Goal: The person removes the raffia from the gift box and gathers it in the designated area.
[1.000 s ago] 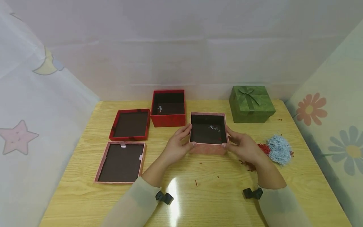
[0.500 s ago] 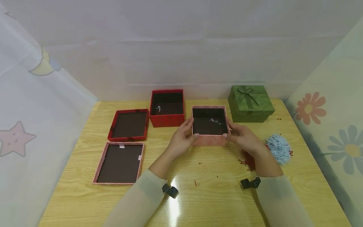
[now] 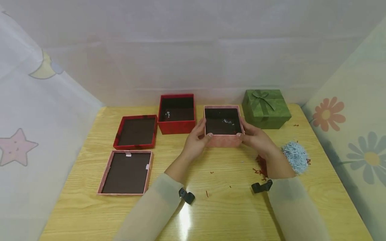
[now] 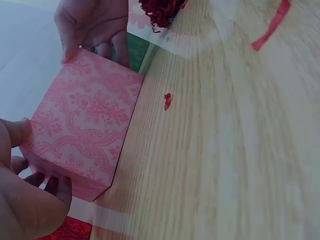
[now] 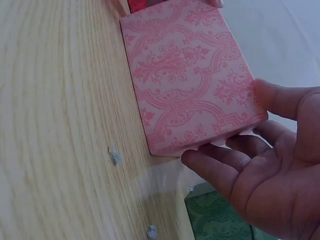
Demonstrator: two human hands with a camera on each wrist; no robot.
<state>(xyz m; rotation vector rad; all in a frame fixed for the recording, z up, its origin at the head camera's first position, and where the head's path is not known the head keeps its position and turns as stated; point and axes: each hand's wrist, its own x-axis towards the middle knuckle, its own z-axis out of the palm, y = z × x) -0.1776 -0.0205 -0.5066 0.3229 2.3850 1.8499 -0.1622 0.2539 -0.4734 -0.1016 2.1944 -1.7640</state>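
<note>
A pink patterned gift box (image 3: 223, 141) without its lid stands between both hands at the middle back of the table, opening upward. Some pale paper shreds lie on its dark inside. The left hand (image 3: 194, 143) grips its left side, thumb at the near corner and fingers along the side wall. On the opposite side the right hand (image 3: 257, 139) holds it the same way. In the left wrist view the box's damask-printed front (image 4: 85, 120) faces the camera, its lower edge at the table. The right wrist view shows right-hand fingers (image 5: 215, 170) against the side wall.
Left of the pink box stands an open red box (image 3: 177, 127); a green lidded box (image 3: 266, 110) with a bow is to its right. Red lid (image 3: 135, 146) and pink lid (image 3: 125, 194) lie upturned at left. Blue paper shreds (image 3: 295, 157) and red shreds (image 3: 261, 166) lie at right.
Both hands have slid or carried the pink box away from the person, toward the back of the table, between the red and green boxes. The grip looks the same.
</note>
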